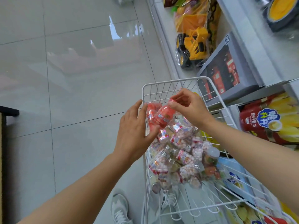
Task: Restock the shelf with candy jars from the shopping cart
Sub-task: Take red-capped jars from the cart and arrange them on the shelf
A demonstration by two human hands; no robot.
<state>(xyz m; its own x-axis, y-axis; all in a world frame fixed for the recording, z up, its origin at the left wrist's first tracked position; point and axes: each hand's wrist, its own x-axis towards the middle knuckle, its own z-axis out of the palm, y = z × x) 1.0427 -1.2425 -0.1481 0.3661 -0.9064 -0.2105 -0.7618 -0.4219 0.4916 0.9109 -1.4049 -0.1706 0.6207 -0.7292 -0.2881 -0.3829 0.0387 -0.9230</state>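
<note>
Your right hand (186,107) pinches the red candy jar (163,118) by its cap above the shopping cart (174,81); left hand (134,126) lies open against it. Cradle underneath before swinging to the shelf (163,34).

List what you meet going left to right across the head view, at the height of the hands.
Tiled floor → left hand → red candy jar → right hand → red snack bag on the shelf.
</note>
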